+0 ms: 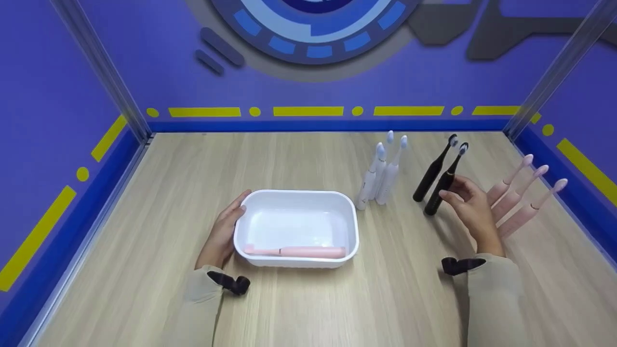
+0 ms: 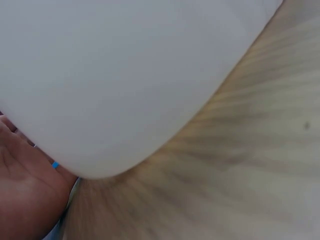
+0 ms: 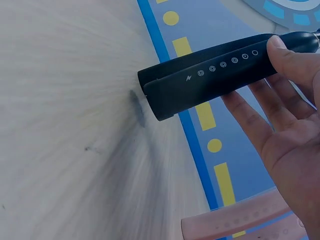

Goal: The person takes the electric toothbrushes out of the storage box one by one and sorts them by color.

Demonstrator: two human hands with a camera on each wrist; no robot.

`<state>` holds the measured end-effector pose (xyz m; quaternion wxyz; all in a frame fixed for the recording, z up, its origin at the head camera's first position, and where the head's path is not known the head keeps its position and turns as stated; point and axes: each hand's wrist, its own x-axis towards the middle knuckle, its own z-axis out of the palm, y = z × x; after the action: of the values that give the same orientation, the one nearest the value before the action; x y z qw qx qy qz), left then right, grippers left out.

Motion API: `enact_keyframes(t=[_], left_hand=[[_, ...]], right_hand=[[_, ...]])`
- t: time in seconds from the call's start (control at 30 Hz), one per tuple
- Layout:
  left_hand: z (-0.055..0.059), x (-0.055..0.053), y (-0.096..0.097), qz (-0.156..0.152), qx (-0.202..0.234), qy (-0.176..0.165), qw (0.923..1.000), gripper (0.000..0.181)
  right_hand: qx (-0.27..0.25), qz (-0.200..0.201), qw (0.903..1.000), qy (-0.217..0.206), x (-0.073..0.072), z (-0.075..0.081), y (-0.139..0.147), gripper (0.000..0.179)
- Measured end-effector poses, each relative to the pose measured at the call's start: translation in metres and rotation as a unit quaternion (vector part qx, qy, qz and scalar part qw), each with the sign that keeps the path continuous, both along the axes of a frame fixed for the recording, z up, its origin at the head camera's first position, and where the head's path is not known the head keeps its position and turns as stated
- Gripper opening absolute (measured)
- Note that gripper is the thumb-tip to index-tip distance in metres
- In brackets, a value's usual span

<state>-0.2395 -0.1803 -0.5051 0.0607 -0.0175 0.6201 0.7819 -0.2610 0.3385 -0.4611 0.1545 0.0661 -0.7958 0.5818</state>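
Note:
My left hand (image 1: 225, 229) grips the left side of a white plastic bin (image 1: 308, 193), thumb at the rim. The bin's smooth outer wall (image 2: 115, 85) fills much of the left wrist view. Inside, along the near wall, lies a pink electric toothbrush (image 1: 313, 252), head to the left. At the right, my right hand (image 1: 470, 207) pinches the handle of a black electric toothbrush (image 1: 439, 193) between thumb and fingers. Close beside it stands a second black toothbrush (image 1: 428, 179). In the right wrist view, the held handle (image 3: 210, 75) shows a column of round marks.
Several white electric toothbrushes (image 1: 387, 180) stand upright just right of the bin. Three pink electric toothbrushes (image 1: 518, 214) stand beyond my right hand. Blue-purple panels (image 1: 308, 94) enclose the wooden table (image 1: 299, 308) at the back and sides.

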Motion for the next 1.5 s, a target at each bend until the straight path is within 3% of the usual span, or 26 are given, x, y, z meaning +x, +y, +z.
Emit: enact_keyframes(t=[0.83, 1.07, 1.5], left_hand=[[0.0, -0.001, 0.0, -0.007, -0.005, -0.009, 0.9999, 0.048], [0.0, -0.001, 0.0, 0.001, -0.003, -0.005, 1.0, 0.047], [0.001, -0.001, 0.0, -0.001, -0.006, -0.005, 1.0, 0.048]], right_hand=[[0.034, -0.037, 0.9986, -0.017, -0.008, -0.007, 0.001, 0.038], [-0.026, -0.017, 0.9993, -0.018, -0.009, -0.006, 0.0, 0.039], [-0.055, -0.002, 0.9985, -0.001, -0.011, -0.01, 0.0, 0.035]])
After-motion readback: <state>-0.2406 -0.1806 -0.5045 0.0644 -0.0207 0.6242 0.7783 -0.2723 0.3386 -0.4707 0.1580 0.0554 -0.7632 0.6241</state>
